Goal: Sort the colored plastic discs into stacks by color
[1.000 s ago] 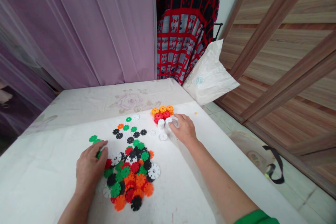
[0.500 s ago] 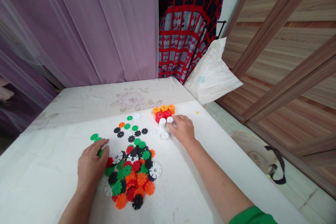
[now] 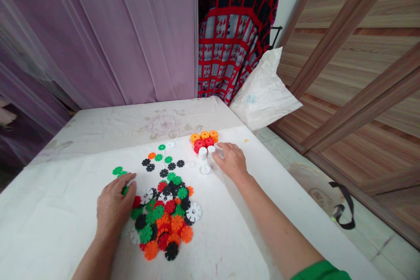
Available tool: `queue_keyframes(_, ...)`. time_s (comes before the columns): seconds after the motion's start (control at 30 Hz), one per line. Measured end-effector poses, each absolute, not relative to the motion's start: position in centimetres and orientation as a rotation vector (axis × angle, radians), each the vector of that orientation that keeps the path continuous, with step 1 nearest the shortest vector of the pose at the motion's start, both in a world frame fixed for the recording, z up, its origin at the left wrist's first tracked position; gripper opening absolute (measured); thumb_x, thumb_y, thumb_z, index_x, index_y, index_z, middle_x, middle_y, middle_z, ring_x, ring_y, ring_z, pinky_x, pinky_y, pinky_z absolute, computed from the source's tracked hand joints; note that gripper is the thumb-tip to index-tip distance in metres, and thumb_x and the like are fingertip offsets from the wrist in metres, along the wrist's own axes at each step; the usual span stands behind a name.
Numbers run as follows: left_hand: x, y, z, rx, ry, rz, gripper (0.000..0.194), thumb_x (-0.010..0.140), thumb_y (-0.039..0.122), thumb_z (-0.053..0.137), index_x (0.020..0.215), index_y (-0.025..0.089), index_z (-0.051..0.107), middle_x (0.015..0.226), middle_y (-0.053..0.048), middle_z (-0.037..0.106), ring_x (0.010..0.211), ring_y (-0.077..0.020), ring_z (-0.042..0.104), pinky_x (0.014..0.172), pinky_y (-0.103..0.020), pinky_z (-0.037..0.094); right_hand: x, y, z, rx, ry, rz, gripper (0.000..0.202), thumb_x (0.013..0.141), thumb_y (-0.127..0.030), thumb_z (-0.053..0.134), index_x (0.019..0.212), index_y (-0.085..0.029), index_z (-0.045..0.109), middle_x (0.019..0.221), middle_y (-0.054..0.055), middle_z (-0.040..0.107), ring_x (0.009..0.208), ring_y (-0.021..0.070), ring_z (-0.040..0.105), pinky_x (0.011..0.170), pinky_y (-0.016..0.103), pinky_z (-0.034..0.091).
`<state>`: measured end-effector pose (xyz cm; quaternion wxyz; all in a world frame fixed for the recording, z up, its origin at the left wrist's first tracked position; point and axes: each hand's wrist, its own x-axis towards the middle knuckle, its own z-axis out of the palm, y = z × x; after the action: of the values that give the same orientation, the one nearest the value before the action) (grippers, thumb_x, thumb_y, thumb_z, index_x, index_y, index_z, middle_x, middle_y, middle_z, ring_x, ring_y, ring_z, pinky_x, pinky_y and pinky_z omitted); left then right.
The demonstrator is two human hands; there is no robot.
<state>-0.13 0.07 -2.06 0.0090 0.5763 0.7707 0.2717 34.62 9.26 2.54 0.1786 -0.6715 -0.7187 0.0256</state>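
Pile of coloured discs (image 3: 169, 207) on table (image 3: 226, 236); left hand (image 3: 114, 203) at its 10 o'clock, thumb spread from fingers, green disc (image 3: 124, 190) showing in gap. White stacks (image 3: 202, 153) at pile's 1 o'clock, red stacks (image 3: 198, 145) behind at 12. Right hand (image 3: 231, 161) at white stacks' 4 o'clock, thumb and forefinger parted; cannot tell if thumb touches. Loose discs (image 3: 164, 173) at pile's 12 o'clock

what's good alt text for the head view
A person's right hand is at small white stacks in front of red stacks and orange stacks; the left hand is beside a jumbled pile of notched discs on a white tablecloth.
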Motion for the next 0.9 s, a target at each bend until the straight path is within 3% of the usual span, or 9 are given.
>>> queue_keyframes(0.1, -0.2, 0.1, -2.1, 1.792, 2.413, 0.859, 0.042, 0.088, 0.042, 0.044, 0.105, 0.022, 0.076, 0.116, -0.008, 0.075, 0.112, -0.0281, 0.067, 0.105, -0.046, 0.049, 34.3, 9.4, 2.6, -1.901, -2.04, 0.075, 0.037, 0.091, -0.04, 0.059, 0.123, -0.023, 0.068, 0.121, 0.008, 0.07, 0.111, 0.0246, 0.059, 0.092, 0.033, 0.04)
queue_keyframes(0.43, -0.2, 0.1, -2.1, 1.786, 2.423, 0.835, 0.044, 0.087, 0.044, 0.043, 0.107, 0.022, 0.076, 0.118, -0.008, 0.075, 0.113, -0.0283, 0.067, 0.105, -0.045, 0.049, 33.4, 9.8, 2.7, -1.954, -2.061, 0.074, 0.03, 0.094, -0.042, 0.053, 0.094, -0.02, 0.073, 0.11, 0.008, 0.071, 0.104, 0.0242, 0.06, 0.085, 0.033, 0.04)
queue_keyframes(0.63, -0.3, 0.1, -2.2, 1.805, 2.411, 0.828, 0.045, 0.089, 0.045, 0.042, 0.109, 0.021, 0.075, 0.119, -0.009, 0.074, 0.114, -0.0286, 0.066, 0.106, -0.046, 0.049, 33.2, 9.8, 2.7, -1.973, -2.061, 0.073, 0.033, 0.095, -0.043, 0.05, 0.093, -0.019, 0.073, 0.108, 0.009, 0.072, 0.102, 0.0241, 0.06, 0.083, 0.034, 0.039)
queue_keyframes(0.9, -0.1, 0.0, -1.8, 1.777, 2.411, 0.841, 0.045, 0.088, 0.045, 0.043, 0.108, 0.021, 0.075, 0.119, -0.009, 0.074, 0.113, -0.0288, 0.066, 0.106, -0.047, 0.048, 33.2, 9.8, 2.4, -2.003, -2.061, 0.098, 0.031, 0.088, -0.043, 0.059, 0.102, -0.018, 0.071, 0.116, 0.011, 0.069, 0.11, 0.0262, 0.056, 0.088, 0.035, 0.039)
